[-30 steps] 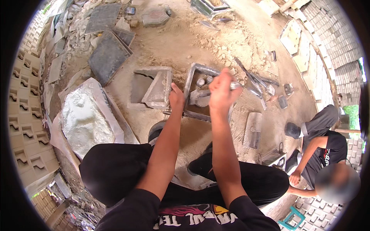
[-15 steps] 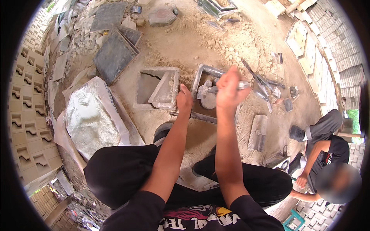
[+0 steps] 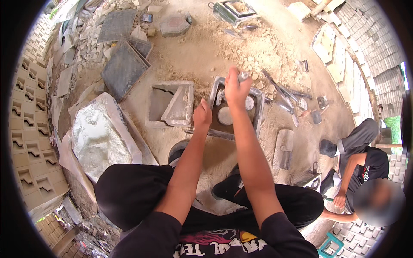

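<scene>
My right hand (image 3: 237, 89) is closed in a fist around a metal-ended tool (image 3: 244, 76), above a rectangular metal mould (image 3: 259, 112). Only the tool's shiny rounded end shows; my fingers hide the rest. Round pale pieces (image 3: 225, 116) lie inside the mould, partly covered by my right hand and forearm. My left hand (image 3: 202, 115) is closed beside the mould's left wall, thumb upward; what its fingers grip, if anything, is hidden. Left of that hand lies a square grey frame (image 3: 149, 105) with a slanted, triangular slab (image 3: 180, 107) inside.
An open sack of white powder (image 3: 97, 137) stands at left. Dark plates (image 3: 124, 69) lean beyond it. Metal bars (image 3: 279, 92) and a trowel-like block (image 3: 284, 148) lie at right. Another person (image 3: 361, 172) sits at far right. Stacked patterned blocks (image 3: 32, 124) line the left side.
My right hand has moved left and slightly up with the tool, uncovering more of the mould's inside. My left hand stays beside the mould wall. The whole view has shifted slightly.
</scene>
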Available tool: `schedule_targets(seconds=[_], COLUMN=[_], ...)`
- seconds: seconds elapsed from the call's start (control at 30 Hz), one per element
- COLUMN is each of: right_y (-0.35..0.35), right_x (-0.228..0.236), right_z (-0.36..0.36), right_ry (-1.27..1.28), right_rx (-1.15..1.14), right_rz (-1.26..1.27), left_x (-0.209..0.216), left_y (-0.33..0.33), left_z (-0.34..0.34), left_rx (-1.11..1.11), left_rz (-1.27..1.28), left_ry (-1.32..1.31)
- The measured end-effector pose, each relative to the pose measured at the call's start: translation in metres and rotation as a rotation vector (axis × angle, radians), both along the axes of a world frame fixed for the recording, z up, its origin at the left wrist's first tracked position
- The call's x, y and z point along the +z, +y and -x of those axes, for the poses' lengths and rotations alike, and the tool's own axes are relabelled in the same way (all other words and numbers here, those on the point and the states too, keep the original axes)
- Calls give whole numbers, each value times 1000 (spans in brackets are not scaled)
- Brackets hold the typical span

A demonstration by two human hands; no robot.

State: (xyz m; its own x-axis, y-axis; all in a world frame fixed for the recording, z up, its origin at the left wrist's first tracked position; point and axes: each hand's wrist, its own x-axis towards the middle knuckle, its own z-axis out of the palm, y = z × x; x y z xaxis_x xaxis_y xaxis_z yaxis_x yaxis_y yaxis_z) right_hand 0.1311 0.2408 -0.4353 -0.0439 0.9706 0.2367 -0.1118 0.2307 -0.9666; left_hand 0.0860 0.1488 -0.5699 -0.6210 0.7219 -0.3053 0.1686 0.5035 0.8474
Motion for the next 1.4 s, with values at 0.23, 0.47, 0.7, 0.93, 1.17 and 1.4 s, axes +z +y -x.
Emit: schedule_targets(seconds=[0.23,0.47,0.7,0.93,1.17,1.4], right_y=[-8,39,29,3,-4,-31], right_x=[56,38,-14,45,13,-11], right_z=[2,14,-8,1,1,-15], right_ry=[62,-202,-147,-160,-91,-276], right_rx=[-112,-80,-271,-175,-106,-54], right_rz=[-13,4,-206,75,81,-86], left_x=[18,20,22,0,10,15], left_y=[-14,-14,-2,-18,-17,-9], left_z=[-4,-3,-17,0,3,-5], left_rx=[-130,-244,-206,-145,-127,-77], left_rz=[-274,-183,-234,-275,-254,-235], left_ry=[127,124,122,142,41,-2])
